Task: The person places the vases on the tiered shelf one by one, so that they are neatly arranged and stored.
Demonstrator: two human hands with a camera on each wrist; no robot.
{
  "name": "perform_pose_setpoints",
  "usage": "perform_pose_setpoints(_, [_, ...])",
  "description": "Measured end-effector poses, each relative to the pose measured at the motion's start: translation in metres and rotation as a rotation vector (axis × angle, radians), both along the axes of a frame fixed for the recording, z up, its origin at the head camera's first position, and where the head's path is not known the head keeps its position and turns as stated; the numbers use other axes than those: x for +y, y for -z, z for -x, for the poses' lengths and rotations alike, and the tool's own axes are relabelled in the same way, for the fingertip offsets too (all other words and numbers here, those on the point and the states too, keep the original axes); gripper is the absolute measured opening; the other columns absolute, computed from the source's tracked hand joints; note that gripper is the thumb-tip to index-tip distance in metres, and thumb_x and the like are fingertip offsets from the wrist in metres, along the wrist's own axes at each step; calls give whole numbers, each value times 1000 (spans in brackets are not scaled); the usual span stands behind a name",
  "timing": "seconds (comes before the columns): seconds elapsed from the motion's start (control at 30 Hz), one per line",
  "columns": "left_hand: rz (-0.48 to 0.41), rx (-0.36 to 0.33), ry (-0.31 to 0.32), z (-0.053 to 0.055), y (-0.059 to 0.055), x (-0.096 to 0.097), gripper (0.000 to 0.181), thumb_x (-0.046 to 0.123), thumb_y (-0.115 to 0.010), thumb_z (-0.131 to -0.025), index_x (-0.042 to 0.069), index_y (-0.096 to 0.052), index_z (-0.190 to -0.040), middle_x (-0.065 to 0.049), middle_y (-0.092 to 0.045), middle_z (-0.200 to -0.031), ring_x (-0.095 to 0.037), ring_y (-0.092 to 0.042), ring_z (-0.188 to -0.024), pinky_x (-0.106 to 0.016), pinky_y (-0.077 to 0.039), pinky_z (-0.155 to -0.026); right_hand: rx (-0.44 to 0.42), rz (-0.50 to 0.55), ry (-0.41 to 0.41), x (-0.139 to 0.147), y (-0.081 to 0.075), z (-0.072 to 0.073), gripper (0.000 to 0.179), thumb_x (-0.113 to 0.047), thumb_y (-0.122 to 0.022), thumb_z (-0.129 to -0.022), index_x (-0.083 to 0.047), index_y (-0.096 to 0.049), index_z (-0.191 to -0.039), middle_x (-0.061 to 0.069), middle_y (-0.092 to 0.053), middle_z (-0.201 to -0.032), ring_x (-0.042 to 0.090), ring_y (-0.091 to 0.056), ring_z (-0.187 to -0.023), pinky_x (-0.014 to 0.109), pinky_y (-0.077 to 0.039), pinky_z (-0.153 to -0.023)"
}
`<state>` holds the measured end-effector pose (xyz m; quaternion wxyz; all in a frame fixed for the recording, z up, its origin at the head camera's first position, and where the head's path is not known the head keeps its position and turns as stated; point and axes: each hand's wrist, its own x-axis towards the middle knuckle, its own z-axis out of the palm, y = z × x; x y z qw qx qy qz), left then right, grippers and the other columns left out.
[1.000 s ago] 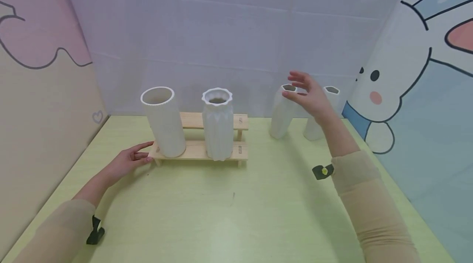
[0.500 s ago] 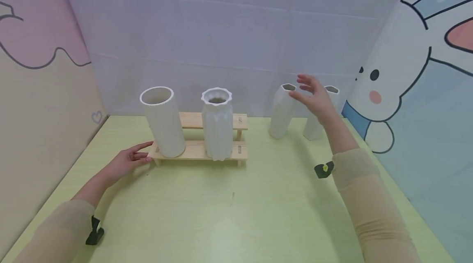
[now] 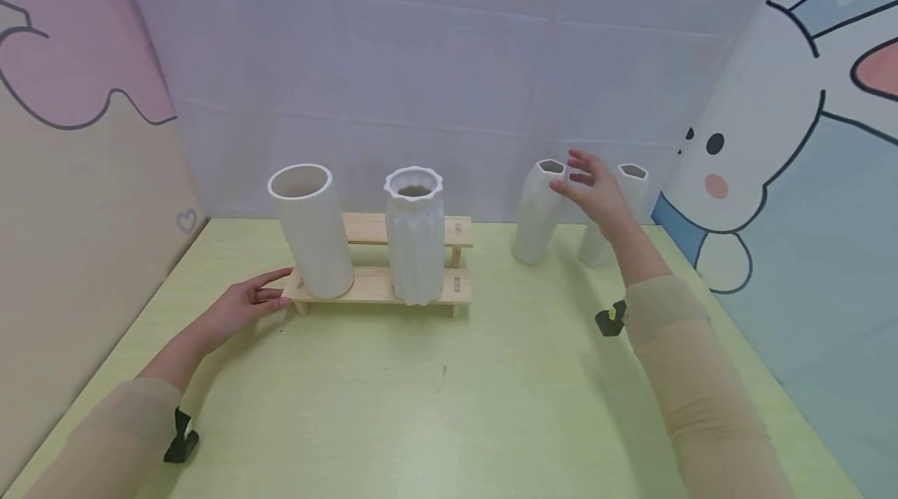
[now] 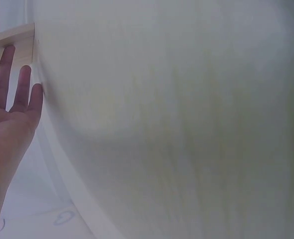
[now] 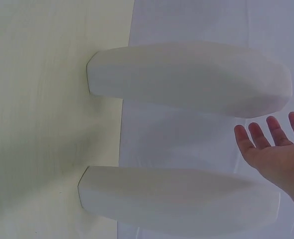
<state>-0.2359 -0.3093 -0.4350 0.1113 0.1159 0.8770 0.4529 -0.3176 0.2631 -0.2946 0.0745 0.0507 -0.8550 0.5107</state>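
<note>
On the low step of a two-step wooden rack [image 3: 372,286] stand a tall round white vase [image 3: 312,238] and a white pleated vase [image 3: 415,249] with a scalloped rim. My left hand [image 3: 235,316] touches the rack's left end; in the left wrist view its fingers [image 4: 22,89] look straight beside the board. To the right, two white faceted vases stand on the table: a left one [image 3: 536,214] and a right one [image 3: 595,243], partly hidden by my arm. My right hand [image 3: 596,191] hovers between their tops, fingers spread, holding nothing. The right wrist view shows its fingertips [image 5: 244,139] apart from both vases.
The pale green table [image 3: 393,413] ends at a lavender back wall [image 3: 435,70]. Side walls with cartoon prints, including a rabbit [image 3: 744,171] on the right, close in the space. The rack's upper step [image 3: 365,228] is behind the two vases.
My right hand has moved right and slightly down, away from the rim of the left faceted vase. The left hand, rack and vases stay where they were.
</note>
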Motion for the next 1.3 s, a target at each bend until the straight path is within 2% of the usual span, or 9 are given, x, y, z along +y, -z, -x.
perform_pose_setpoints(0.27, [-13,-6,3,0,1,0,69,39,-60,-92,18,-29,-150,-20,-57,-129,-2,-57,-109,-52,-34,-102,-28,42,-14,0,7,10,81,-33,-71,-85,-15,-25,-149,14,-30,-152,33,-34,-135,49,-33,-107])
perform_pose_setpoints(0.33, [-10,-2,4,0,1,0,68,38,-59,-92,18,-29,-150,-20,-57,-129,-3,-57,-109,-51,-35,-102,-39,59,-18,-1,9,12,80,-32,-70,-86,-15,-25,-150,14,-29,-152,33,-34,-134,50,-34,-105])
perform_pose_setpoints(0.53, [-7,-2,2,0,0,1,68,38,-59,-92,18,-29,-150,-21,-57,-129,-17,-57,-115,-51,-36,-101,-61,79,-25,-2,16,16,77,-32,-69,-87,-15,-27,-148,14,-31,-151,34,-38,-133,50,-39,-101])
perform_pose_setpoints(0.8, [-21,-10,4,2,2,-1,67,39,-59,-92,20,-29,-149,-19,-58,-128,1,-57,-106,-49,-36,-101,-86,92,-31,0,23,21,77,-33,-70,-86,-16,-28,-148,12,-30,-152,34,-37,-133,52,-39,-100])
perform_pose_setpoints(1.03, [-19,-8,5,2,3,-1,68,39,-60,-92,20,-29,-149,-19,-58,-128,3,-57,-105,-48,-36,-101,-128,93,-58,-2,20,21,77,-30,-68,-88,-17,-23,-150,14,-26,-154,35,-34,-135,55,-36,-101])
perform_pose_setpoints(1.3, [-22,-13,8,3,3,-2,67,38,-59,-92,20,-29,-150,-18,-57,-129,3,-57,-106,-50,-34,-103,-128,87,-58,-1,22,23,75,-33,-69,-87,-14,-28,-147,13,-29,-152,34,-37,-133,53,-40,-98])
